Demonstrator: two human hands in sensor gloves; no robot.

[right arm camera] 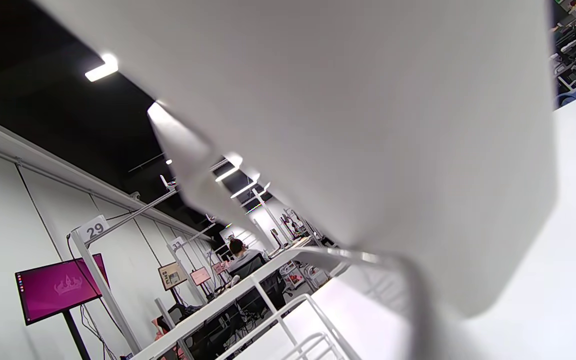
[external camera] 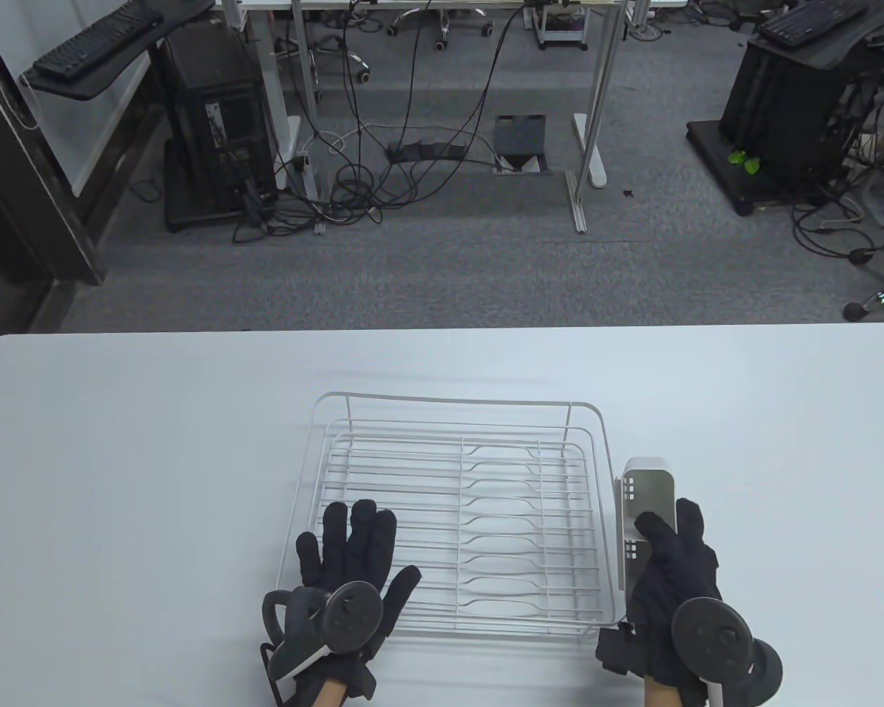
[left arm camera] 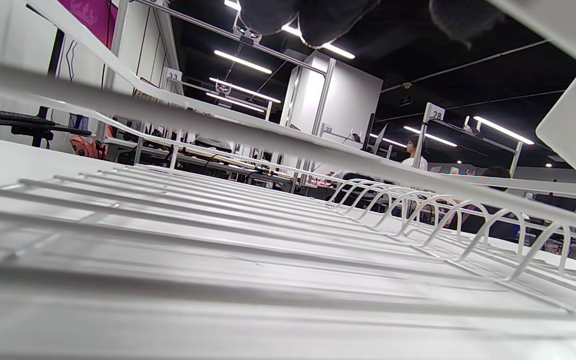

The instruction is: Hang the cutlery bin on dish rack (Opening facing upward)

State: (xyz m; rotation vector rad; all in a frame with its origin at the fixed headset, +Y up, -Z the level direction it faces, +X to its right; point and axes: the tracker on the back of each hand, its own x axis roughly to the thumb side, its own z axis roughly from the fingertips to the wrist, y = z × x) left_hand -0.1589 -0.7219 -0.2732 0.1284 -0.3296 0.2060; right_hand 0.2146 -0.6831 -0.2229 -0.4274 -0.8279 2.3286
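Note:
A white wire dish rack (external camera: 457,515) stands on the white table (external camera: 118,456), its wires filling the left wrist view (left arm camera: 268,210). A white cutlery bin (external camera: 648,501) sits against the rack's right side, opening upward. It fills the right wrist view (right arm camera: 368,125). My right hand (external camera: 670,560) grips the bin from its near side, thumb inside and fingers on the outer wall. My left hand (external camera: 353,560) rests flat with spread fingers on the rack's near left part. Whether the bin's hook sits over the rack rim is hidden.
Beyond the table's far edge are grey carpet, desk legs (external camera: 589,147), cables and computer towers (external camera: 214,140). The bin's corner shows at the right of the left wrist view (left arm camera: 573,125).

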